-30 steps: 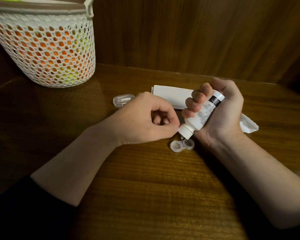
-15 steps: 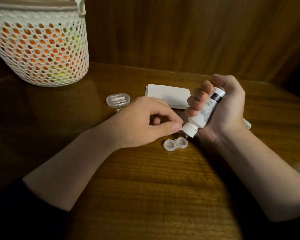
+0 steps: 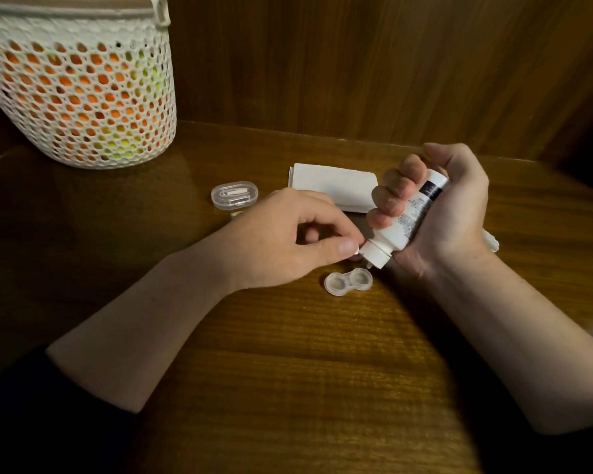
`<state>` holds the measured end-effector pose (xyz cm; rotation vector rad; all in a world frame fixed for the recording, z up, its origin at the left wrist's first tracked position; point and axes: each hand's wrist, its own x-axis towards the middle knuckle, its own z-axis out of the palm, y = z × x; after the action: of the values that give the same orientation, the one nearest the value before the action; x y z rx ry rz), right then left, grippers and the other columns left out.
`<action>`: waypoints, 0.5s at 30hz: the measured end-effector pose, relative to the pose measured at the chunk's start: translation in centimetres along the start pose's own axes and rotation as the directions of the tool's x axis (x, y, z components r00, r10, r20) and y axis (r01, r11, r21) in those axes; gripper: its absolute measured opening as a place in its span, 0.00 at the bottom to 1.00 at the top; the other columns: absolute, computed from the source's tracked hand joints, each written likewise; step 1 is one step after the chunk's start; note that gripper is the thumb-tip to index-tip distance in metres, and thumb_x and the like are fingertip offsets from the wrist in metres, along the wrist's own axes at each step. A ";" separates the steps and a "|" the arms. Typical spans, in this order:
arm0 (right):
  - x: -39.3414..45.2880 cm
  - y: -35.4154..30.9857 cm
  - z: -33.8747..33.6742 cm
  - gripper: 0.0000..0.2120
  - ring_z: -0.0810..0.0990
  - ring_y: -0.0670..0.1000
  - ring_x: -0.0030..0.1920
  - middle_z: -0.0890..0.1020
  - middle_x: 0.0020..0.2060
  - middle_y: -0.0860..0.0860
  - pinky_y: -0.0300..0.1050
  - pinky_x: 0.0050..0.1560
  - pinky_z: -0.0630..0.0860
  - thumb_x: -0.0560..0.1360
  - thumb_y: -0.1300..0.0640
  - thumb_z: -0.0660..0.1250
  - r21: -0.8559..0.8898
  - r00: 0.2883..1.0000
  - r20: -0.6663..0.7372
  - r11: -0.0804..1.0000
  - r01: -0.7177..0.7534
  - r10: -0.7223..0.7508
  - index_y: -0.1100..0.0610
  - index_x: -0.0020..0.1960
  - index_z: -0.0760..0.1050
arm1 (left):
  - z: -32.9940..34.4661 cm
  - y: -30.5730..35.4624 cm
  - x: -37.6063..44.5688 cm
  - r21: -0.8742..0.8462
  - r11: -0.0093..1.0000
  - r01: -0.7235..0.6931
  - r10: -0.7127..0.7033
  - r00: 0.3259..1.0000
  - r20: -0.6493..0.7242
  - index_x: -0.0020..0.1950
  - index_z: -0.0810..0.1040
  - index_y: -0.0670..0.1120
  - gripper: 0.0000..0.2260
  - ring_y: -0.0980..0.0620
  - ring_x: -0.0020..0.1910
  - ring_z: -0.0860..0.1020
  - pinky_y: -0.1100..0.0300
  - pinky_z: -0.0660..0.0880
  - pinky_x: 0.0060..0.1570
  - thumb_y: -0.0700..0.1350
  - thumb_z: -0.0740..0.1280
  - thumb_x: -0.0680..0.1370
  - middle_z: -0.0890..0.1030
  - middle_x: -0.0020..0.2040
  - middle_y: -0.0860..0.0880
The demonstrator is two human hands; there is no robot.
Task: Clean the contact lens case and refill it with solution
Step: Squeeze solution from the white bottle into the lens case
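Bottle (image 3: 403, 220) gripped in right hand (image 3: 449, 213), nozzle down over open lens case (image 3: 348, 282); left hand (image 3: 281, 241) pinching cap (image 3: 356, 249).

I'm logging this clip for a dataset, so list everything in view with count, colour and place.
Lens case: 1, clear, both wells uncapped, on the table below the bottle's tip.
Solution bottle: 1, white with a dark label, tilted nozzle-down in the right hand.
Cap flap: 1, white, at the bottle's nozzle, under the left thumb.
Small oval box: 1, clear, behind the left hand.
Folded tissue: 1, white, behind the hands.
Mesh basket: 1, white, orange and yellow-green showing through, far left.
Table: 1, brown wood.
Wall panel: brown wood, behind.
Left hand: pinches at the cap.
Right hand: grips the bottle.
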<state>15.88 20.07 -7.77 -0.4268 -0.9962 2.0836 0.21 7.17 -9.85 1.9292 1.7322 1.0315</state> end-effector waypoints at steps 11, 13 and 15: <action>-0.1 -0.1 0.2 0.20 0.66 0.49 0.24 0.68 0.25 0.49 0.39 0.27 0.67 0.80 0.51 0.57 -0.016 1.000 -0.002 1.000 0.014 -0.014 0.53 0.30 0.67 | 0.0 0.0 0.0 -0.007 1.000 -0.003 0.003 1.000 0.002 0.59 0.88 0.57 0.08 0.57 0.43 0.77 0.69 0.69 0.39 0.48 0.73 0.82 0.83 0.47 0.60; -0.1 -0.1 0.2 0.21 0.66 0.49 0.24 0.68 0.25 0.49 0.39 0.27 0.67 0.80 0.51 0.57 -0.016 1.000 -0.002 1.000 0.015 -0.015 0.53 0.29 0.66 | 0.0 0.0 0.0 -0.004 1.000 -0.007 0.007 1.000 -0.002 0.58 0.88 0.57 0.07 0.56 0.43 0.77 0.69 0.69 0.39 0.48 0.73 0.82 0.83 0.47 0.59; -0.1 -0.1 0.2 0.21 0.66 0.49 0.23 0.68 0.25 0.49 0.39 0.27 0.67 0.80 0.51 0.57 -0.011 1.000 -0.001 1.000 0.015 -0.015 0.53 0.29 0.66 | 0.0 0.1 0.0 -0.005 1.000 -0.008 0.008 1.000 -0.001 0.58 0.88 0.57 0.07 0.55 0.43 0.77 0.69 0.69 0.39 0.48 0.73 0.82 0.83 0.47 0.58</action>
<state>15.91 19.90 -7.54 -0.4244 -1.0084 2.0650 0.24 7.19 -9.76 1.9342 1.7222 1.0386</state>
